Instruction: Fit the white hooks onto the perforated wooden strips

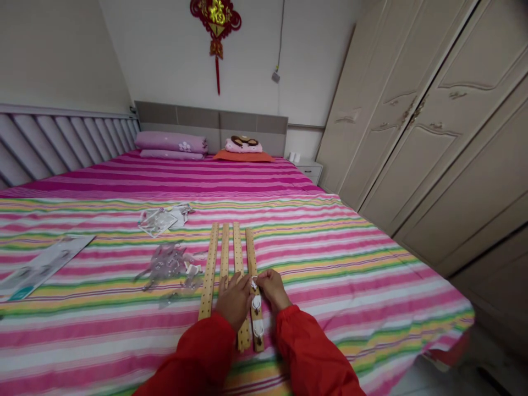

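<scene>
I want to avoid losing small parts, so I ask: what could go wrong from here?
The small white piece at the right hand's fingers may slip and be hard to spot on the striped sheet. The rightmost perforated wooden strip lies on that sheet, so it may shift if pushed. Loose clear plastic packaging nearby could hide a dropped piece.

The far white wall point(165, 55) is hung with a red ornament point(216, 28) and a cord point(281, 33). A grey-brown headboard point(198, 118) is set before it. The bed point(198, 179) is bordered on the left by a slatted rail point(66, 132). The right side is taken up by a cream wardrobe point(383, 126); at its far end, a white nightstand point(310, 169) is placed. Pale floor point(412, 378) is glimpsed near right.
</scene>
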### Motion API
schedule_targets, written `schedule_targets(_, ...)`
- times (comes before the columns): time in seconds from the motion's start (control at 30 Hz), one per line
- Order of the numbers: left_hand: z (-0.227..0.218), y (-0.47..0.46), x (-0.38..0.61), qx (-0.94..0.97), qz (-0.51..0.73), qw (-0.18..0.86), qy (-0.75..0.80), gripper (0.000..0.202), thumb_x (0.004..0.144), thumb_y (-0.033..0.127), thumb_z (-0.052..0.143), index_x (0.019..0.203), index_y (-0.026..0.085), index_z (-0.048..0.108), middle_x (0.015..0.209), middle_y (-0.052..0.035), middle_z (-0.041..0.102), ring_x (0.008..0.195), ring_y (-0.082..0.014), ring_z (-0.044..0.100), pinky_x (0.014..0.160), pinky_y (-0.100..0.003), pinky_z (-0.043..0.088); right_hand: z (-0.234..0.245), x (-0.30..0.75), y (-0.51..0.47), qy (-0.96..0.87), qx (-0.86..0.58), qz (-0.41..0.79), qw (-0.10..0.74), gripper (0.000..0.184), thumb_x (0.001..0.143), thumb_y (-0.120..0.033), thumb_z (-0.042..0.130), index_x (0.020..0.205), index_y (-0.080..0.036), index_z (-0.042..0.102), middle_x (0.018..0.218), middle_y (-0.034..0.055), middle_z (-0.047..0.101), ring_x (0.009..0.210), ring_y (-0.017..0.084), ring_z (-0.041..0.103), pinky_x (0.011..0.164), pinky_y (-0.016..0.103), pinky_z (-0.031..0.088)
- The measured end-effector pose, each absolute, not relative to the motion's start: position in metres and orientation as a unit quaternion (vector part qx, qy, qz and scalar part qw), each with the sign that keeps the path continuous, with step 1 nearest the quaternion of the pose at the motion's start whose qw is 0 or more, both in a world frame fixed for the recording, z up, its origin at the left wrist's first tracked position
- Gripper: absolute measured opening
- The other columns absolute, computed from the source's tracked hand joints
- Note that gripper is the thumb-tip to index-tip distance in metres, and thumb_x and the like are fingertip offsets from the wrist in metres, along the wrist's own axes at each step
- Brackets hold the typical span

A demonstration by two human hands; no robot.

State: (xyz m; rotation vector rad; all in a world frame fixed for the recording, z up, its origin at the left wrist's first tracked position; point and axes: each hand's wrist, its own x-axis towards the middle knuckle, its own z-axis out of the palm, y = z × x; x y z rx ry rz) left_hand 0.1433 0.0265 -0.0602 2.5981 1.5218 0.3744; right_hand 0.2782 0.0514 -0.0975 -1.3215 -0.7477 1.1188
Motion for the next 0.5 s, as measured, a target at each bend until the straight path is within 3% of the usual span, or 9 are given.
schedule_targets(0.2, -0.0571, 0.0263, 0.1421, 0.851, 0.112, 0.083, 0.506, 0.039, 0.087, 0.023, 0.045, 0.124, 0.029, 0.054, 0.134, -0.0023, 0.054, 0.129, -0.029, 0.038, 0.104, -0.06, 0.022, -0.0913, 0.2794, 0.0423, -0.352, -0.553, 0.495, 0.571, 0.028, 0.058, -0.041, 0.066, 0.053, -0.02, 0.048, 0.035, -0.0096, 0.039, 0.034, 0.006, 0.03, 0.038, 0.021, 0.021)
schedule_targets(0.5, -0.0616, 0.026, 0.1437, 0.853, 0.118, 0.068, 0.503, 0.039, 0.086, 0.025, 0.046, 0.124, 0.029, 0.054, 0.134, -0.0044, 0.054, 0.13, -0.0289, 0.038, 0.106, -0.06, 0.02, -0.1, 0.2767, 0.0499, -0.358, -0.576, 0.448, 0.583, 0.02, 0.052, -0.027, 0.067, 0.051, -0.02, 0.049, 0.041, -0.0084, 0.047, 0.042, 0.009, 0.04, 0.045, 0.022, 0.032)
